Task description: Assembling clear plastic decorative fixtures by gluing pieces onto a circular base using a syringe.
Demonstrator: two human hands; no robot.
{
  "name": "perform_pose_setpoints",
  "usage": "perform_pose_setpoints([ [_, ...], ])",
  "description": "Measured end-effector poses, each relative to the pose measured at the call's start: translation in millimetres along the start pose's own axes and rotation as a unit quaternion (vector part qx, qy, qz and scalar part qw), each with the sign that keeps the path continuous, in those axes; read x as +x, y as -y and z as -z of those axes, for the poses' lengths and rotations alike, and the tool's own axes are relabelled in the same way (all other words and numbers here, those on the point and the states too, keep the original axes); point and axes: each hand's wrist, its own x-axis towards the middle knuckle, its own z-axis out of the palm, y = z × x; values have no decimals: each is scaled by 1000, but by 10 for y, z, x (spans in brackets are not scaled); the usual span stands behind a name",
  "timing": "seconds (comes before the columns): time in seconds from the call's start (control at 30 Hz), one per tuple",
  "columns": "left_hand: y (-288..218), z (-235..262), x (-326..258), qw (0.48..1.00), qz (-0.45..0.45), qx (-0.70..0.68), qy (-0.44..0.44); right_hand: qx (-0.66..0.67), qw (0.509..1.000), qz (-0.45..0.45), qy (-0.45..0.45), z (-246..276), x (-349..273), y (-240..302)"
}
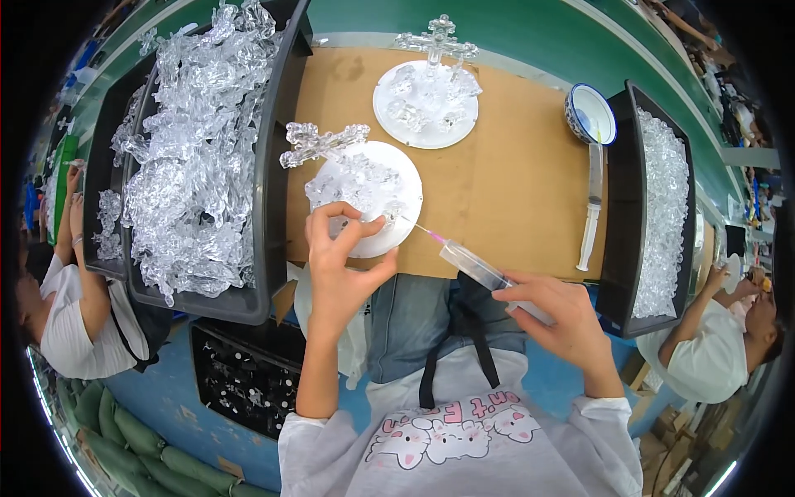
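Note:
My right hand (556, 315) grips a clear syringe (476, 267) with a pink hub. Its thin needle points left at a small clear plastic piece (392, 217) on the near white round plate (403, 178). My left hand (348, 261) is curled over the plate's front edge. Its index fingertip lies against that piece, and the thumb stretches toward the rim, apart from the index finger. More clear pieces cover the plate, and a clear cross (323, 145) leans out over its far left. What the left fingertips press on is partly hidden.
Behind stands a second white plate (425, 139) with a clear cross. To the right lie a blue-and-white bowl (580, 124) and another syringe (593, 203). Black bins (277, 157) of clear pieces flank the cardboard-covered table (513, 166). Co-workers sit at both sides.

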Motion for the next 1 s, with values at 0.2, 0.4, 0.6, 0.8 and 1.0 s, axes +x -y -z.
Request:
perform_pose_setpoints([
  [0.2, 6, 20, -8, 1000, -9, -7, -1, -38, 999, 20, 12, 22, 48, 38],
  [0.4, 14, 23, -13, 1000, -7, -20, -4, -55, 998, 35, 20, 49, 63, 105],
  [0.6, 58, 36, -6, 999, -42, 3, -2, -55, 998, 28, 22, 59, 69, 120],
  [0.8, 32, 30, -25, 999, -2, -32, 1, -63, 997, 37, 25, 65, 75, 107],
  [1.0, 35, 31, -20, 1000, -11, -22, 5, -121, 992, 14, 44, 177, 97, 225],
])
